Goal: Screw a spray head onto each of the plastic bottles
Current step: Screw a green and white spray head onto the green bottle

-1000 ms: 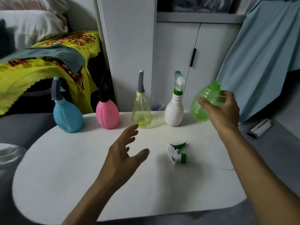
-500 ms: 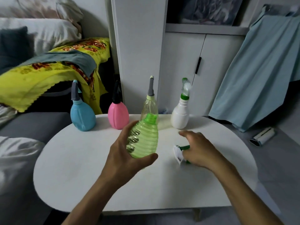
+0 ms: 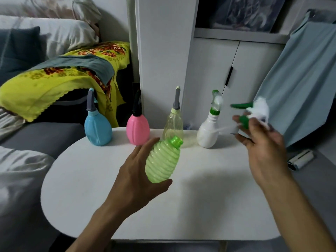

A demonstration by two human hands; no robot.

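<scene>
The green bottle (image 3: 163, 160) (no top on) is held by the left hand (image 3: 138, 177); the spray head (image 3: 254, 110) is pinched by the right hand (image 3: 261, 142).

Five plastic bottles in view, four capped bottles (image 3: 207, 131) on the white table (image 3: 200, 206), one green bottle (image 3: 162, 162) open, one loose spray head (image 3: 254, 111), two hands

Left hand (image 3: 134, 177) grips green bottle (image 3: 162, 161); right hand (image 3: 261, 140) holds spray head (image 3: 254, 110).
</scene>
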